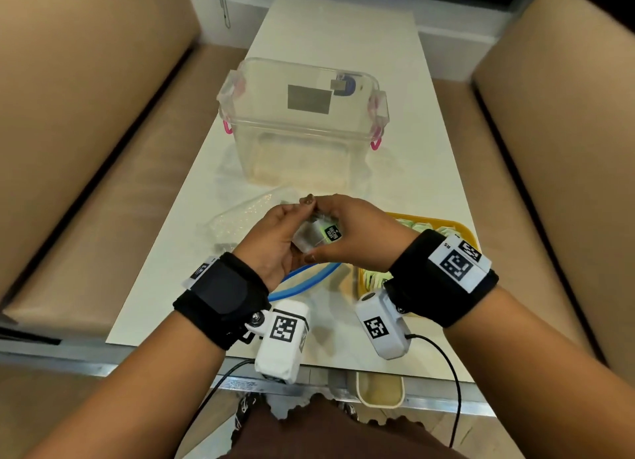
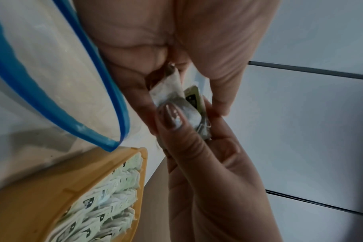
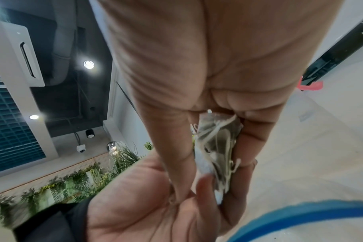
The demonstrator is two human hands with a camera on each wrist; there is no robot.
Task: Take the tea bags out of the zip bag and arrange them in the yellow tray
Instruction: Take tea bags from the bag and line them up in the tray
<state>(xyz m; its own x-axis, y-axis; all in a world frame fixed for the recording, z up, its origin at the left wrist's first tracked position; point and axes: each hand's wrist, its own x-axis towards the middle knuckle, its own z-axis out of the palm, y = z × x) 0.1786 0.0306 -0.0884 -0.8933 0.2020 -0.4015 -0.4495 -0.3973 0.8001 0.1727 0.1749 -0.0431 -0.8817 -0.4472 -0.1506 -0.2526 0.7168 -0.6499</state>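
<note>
Pale surface [image 1: 343,46] between tan sofas: at frame centre the left hand [image 1: 271,238] and right hand [image 1: 357,235], wrists raised, both pinch a small clump of tea bags [image 1: 318,235] above the zip bag [image 1: 302,280], left of the yellow tray [image 1: 462,230], where tangled strings could, I judge, spill some.

The small white tea bag [image 2: 172,91] is thin matt paper-like mesh with a glossy black-and-green printed tag. The clear zip bag with the blue seal strip [image 2: 58,91] is smooth, shiny plastic film. The yellow rectangular tray [image 2: 37,193] looks like smooth moulded plastic with a dull sheen. The large transparent lidded storage box with pink clips [image 1: 302,125] is glossy hard plastic. The white tabletop [image 1: 343,36] seems polished, perhaps stone or laminate. The tan sofa cushions [image 1: 86,97] look like matt leatherette.
</note>
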